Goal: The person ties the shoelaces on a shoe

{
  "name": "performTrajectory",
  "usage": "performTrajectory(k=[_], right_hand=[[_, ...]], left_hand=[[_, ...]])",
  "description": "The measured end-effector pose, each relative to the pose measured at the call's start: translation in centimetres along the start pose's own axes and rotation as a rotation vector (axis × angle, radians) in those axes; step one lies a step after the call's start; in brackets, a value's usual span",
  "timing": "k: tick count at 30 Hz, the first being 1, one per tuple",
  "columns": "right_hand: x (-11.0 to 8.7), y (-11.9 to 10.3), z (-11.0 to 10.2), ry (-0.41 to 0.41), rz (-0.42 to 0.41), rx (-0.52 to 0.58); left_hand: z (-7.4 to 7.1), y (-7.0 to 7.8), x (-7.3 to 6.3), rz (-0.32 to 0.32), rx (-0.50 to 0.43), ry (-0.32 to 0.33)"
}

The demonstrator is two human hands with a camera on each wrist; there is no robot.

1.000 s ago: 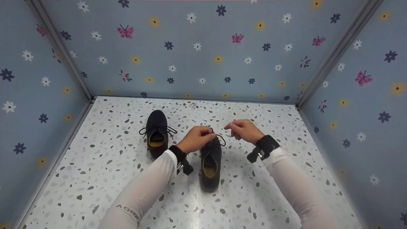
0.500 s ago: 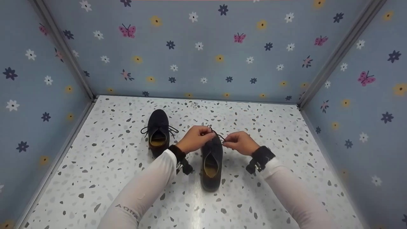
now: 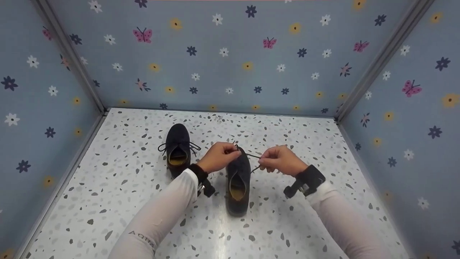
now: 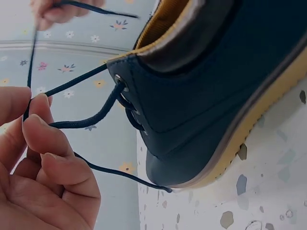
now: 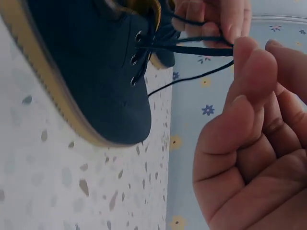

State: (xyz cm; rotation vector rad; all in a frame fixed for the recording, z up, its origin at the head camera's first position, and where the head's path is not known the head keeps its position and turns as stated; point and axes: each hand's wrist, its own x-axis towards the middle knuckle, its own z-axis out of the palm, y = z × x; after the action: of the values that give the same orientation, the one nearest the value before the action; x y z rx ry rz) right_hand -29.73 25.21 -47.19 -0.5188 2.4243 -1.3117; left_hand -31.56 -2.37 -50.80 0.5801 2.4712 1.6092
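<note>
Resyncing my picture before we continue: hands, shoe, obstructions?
Left hand, right hand both pinching lace. Nearer shoe upright on floor. Other shoe left, not blocking.

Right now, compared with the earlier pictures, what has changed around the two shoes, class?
The right hand has moved in, taken hold of the lace and drawn it rightward, away from the nearer shoe. The left hand stays near that shoe's toe, pinching the lace; both shoes stay put.
</note>
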Motion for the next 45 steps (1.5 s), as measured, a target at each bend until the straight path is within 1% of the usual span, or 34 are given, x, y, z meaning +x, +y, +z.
performTrajectory(k=[3, 6, 11, 13, 16, 18, 20, 24, 27, 29, 31, 34, 37, 41, 45], right_hand=[[0.0, -0.3, 0.7, -0.017, -0.007, 0.109], [0.0, -0.4, 1.5, -0.019, -0.032, 0.174], [-0.1, -0.5, 2.5, 0.034, -0.064, 0.174], [-0.1, -0.5, 3.0, 0.068, -0.091, 0.147], [-0.1, -0.6, 3.9, 0.120, -0.148, 0.078], [-0.2, -0.7, 4.8, 0.151, -0.181, 0.012], [-0.2, -0.7, 5.7, 0.189, -0.221, -0.078], [0.0, -0.3, 7.8, 0.281, -0.334, -0.296], [0.4, 0.1, 9.0, 0.324, -0.384, -0.422], [0.8, 0.3, 9.4, 0.329, -0.383, -0.465], [1.1, 0.6, 9.5, 0.329, -0.370, -0.482], [1.1, 0.9, 9.5, 0.320, -0.353, -0.471], [1.0, 1.1, 9.2, 0.263, -0.368, -0.434], [0.7, 1.4, 8.5, 0.182, -0.421, -0.397], [0.4, 2.0, 7.8, 0.154, -0.447, -0.370]], left_hand=[[0.0, -0.1, 0.0, 0.012, 0.019, 0.009], [0.1, -0.1, 0.0, 0.013, 0.011, 0.014], [0.2, -0.1, -0.1, 0.007, -0.002, 0.013], [0.2, -0.2, -0.2, 0.001, -0.003, 0.017], [0.2, -0.2, -0.3, -0.007, -0.016, 0.024], [0.2, -0.3, -0.3, -0.009, -0.028, 0.029], [0.1, -0.4, -0.4, -0.008, -0.038, 0.029], [0.1, -0.6, -0.5, -0.001, -0.049, 0.021], [0.1, -0.6, -0.5, 0.009, -0.052, 0.014], [0.1, -0.7, -0.5, 0.012, -0.054, 0.011], [0.1, -0.8, -0.6, 0.012, -0.058, 0.010], [0.0, -0.9, -0.8, 0.002, -0.065, 0.006], [-0.2, -1.0, -1.0, -0.013, -0.089, -0.008], [-0.6, -1.4, -1.3, -0.032, -0.102, -0.030], [-0.9, -1.9, -1.6, -0.037, -0.075, -0.055]])
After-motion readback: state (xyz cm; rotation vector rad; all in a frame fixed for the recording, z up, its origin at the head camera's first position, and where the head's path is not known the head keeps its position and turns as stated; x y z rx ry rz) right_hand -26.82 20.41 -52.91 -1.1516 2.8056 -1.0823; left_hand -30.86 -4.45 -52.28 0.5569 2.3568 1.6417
